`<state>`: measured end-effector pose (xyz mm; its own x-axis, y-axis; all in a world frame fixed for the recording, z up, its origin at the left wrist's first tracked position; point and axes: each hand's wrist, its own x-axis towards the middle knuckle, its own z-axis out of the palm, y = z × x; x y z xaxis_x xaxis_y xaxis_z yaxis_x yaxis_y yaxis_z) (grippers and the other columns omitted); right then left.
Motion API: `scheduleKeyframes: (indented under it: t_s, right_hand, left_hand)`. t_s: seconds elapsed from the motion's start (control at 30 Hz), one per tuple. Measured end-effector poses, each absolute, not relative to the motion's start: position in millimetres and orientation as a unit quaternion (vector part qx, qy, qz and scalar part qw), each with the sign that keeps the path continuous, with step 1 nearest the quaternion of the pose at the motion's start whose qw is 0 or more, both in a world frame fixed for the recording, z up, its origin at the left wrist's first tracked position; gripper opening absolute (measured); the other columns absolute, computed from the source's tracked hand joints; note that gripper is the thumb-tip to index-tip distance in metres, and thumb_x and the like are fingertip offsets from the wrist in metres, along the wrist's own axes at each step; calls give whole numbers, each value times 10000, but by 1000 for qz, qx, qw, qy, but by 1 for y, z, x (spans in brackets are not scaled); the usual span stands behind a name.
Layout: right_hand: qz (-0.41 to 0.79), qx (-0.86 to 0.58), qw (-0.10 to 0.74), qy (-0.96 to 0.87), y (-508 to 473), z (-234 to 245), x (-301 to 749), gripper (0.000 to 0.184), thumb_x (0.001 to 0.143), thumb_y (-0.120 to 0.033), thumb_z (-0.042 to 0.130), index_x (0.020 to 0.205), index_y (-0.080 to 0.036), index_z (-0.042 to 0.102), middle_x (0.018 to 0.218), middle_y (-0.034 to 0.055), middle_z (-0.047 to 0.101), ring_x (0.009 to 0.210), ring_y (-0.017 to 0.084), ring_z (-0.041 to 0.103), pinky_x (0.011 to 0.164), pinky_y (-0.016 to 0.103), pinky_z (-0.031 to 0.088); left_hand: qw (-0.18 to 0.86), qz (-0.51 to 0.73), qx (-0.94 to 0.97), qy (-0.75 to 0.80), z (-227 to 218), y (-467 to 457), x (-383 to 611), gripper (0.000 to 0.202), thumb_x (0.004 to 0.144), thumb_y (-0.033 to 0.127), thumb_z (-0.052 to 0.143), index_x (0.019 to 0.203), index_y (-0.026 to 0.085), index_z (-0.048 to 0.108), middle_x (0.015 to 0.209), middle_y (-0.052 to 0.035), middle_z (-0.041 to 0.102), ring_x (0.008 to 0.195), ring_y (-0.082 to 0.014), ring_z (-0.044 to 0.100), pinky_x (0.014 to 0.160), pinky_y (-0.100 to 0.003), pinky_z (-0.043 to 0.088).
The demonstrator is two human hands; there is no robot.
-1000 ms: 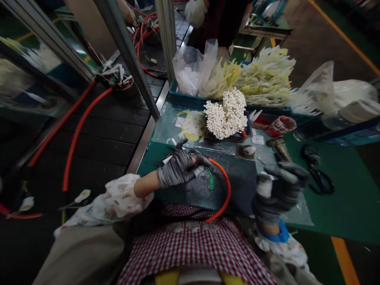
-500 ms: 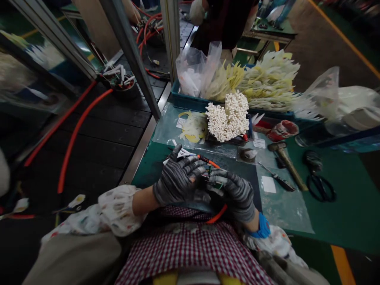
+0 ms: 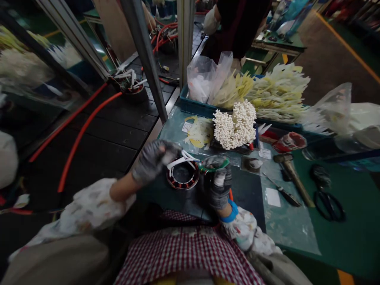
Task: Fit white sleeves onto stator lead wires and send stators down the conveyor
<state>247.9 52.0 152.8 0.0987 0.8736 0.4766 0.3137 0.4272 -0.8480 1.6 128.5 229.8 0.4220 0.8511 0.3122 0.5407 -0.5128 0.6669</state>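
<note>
A ring-shaped motor stator [image 3: 183, 184] with copper-coloured windings lies on the dark mat in front of me. White-sleeved wires [image 3: 184, 157] rise from its far side. My left hand [image 3: 156, 161], in a grey striped glove, is beside these wires at their left end; motion blurs its fingers, so I cannot tell whether it grips one. My right hand [image 3: 220, 184], gloved too, has its fingers wrapped round a green circuit board [image 3: 225, 163] just right of the stator. A piece of orange-red cable [image 3: 230, 194] shows beside the right wrist.
Bundled white sleeves [image 3: 234, 126] stand behind the stator, before a blue bin [image 3: 190, 105] of yellowish sleeves. Rightward lie a screwdriver [image 3: 283, 190], a hammer [image 3: 293, 178] and scissors [image 3: 328, 204]. To the left, beyond a metal post [image 3: 145, 59], another stator [image 3: 133, 89] sits on a slatted line. A co-worker [image 3: 237, 27] stands opposite.
My hands have moved apart: the left went left and blurred, the right now grips the green board at its near side. The stator ring, earlier hidden by my hands, shows between them.
</note>
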Motion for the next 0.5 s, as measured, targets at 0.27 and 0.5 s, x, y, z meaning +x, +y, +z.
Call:
scheduleKeyframes:
  t_s: [0.27,0.5]
  right_hand:
    - [370,-330,512,-701,52,165,243,235,1097,-494,739,1158,-288,833,1000,53,838,921,258,801,884,429,701]
    - [339,-307,512,-727,56,168,249,159,1091,-411,776,1177,-298,849,1025,51,810,941,253,785,893,451,696]
  left_hand:
    - [296,180,733,585,174,246,39,338,767,345,953,1031,173,829,1181,-114,851,1154,-334,788,1170,-459,594]
    - [326,178,703,607,150,257,54,212,789,304,903,936,192,801,1055,-80,856,1058,-301,801,1067,-396,630]
